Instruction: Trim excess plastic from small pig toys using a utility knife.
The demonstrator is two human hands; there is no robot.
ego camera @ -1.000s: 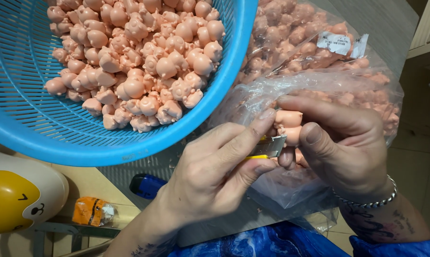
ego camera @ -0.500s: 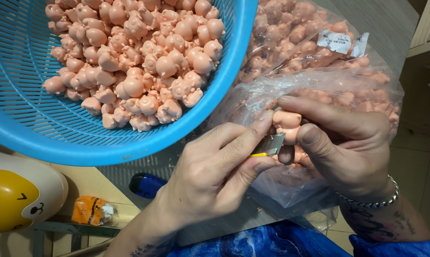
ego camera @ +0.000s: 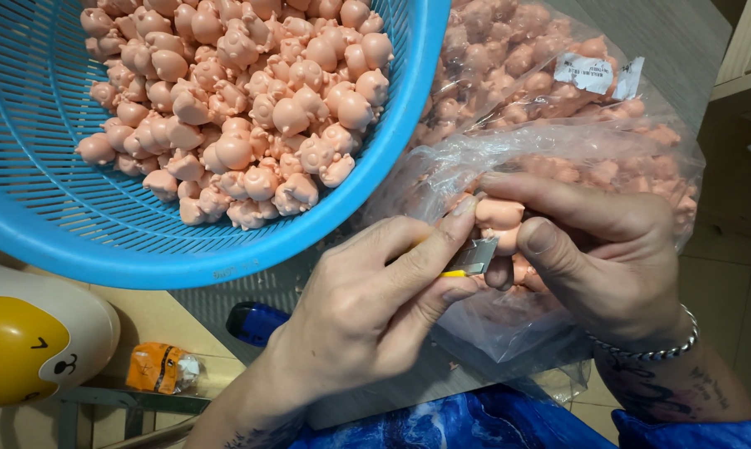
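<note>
Nearest us, our left hand (ego camera: 367, 308) pinches a small blade (ego camera: 473, 254) with a yellow handle, thumb and forefinger closed tight on it; most of the handle is hidden in the grip. Our right hand (ego camera: 596, 249) closes on a small pink figure (ego camera: 500, 214), its lower half covered by the fingers. Blade edge meets figure. Just behind, a clear plastic bag (ego camera: 558, 141) of such figures crowds the hands. Farther left, the blue basket (ego camera: 76, 241) is cut off at the frame.
</note>
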